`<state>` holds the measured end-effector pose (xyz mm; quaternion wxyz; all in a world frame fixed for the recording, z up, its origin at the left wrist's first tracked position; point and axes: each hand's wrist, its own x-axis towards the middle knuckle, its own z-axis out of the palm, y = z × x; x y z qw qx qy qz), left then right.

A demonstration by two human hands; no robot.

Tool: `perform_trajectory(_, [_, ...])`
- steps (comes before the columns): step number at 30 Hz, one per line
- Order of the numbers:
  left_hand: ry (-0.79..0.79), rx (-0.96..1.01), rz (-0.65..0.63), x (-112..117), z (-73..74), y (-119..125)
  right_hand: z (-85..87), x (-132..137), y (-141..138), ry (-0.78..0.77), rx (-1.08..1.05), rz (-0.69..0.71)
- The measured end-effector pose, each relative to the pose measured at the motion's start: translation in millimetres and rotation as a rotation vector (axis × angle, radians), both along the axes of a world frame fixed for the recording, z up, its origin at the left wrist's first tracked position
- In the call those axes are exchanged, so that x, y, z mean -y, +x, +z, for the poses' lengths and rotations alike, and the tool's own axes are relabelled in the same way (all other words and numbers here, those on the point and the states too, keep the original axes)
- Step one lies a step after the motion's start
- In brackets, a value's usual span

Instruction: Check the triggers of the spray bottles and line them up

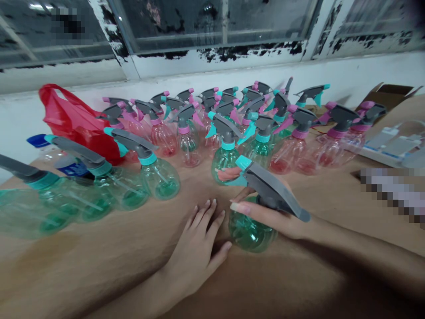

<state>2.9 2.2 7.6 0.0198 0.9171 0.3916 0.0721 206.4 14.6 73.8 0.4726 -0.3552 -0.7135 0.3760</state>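
Observation:
My right hand (pixel 272 217) wraps around the neck of a green spray bottle (pixel 250 232) with a grey and turquoise trigger head. The bottle stands on the wooden table (pixel 133 274), tilted little if at all, its nozzle pointing left and away. Just left of it, my left hand (pixel 202 239) lies palm down on the table with the fingers spread, holding nothing. Beyond the held bottle stands another green spray bottle (pixel 226 155), close to my right fingertips. To the left is a row of green spray bottles (pixel 162 179).
Several pink-collared spray bottles (pixel 292 153) and more green ones crowd the back of the table. A red plastic bag (pixel 76 124) and a blue-capped bottle (pixel 49 153) sit at the left. On the right are a cardboard box (pixel 385 97) and a white tray-like thing (pixel 395 148). Windows line the wall.

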Motion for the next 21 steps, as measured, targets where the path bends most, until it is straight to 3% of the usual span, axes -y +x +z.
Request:
perform_trajectory(3, [0.029,0.03,-0.007,-1,-5.6,-2,-4.4,-3,2,-0.039,-0.145,0.076])
perform_trajectory(7, [0.062,0.049,-0.014,-1,-11.1,-4,-8.4,-4,5,-0.011,-0.179,0.011])
perform_trajectory(15, [0.059,0.038,-0.011,-1,-10.2,-2,-18.1,15,23,0.079,0.199,-0.253])
perform_trajectory(21, [0.076,0.078,-0.023,2,-12.7,-12,-18.2,36,34,0.187,0.47,-0.354])
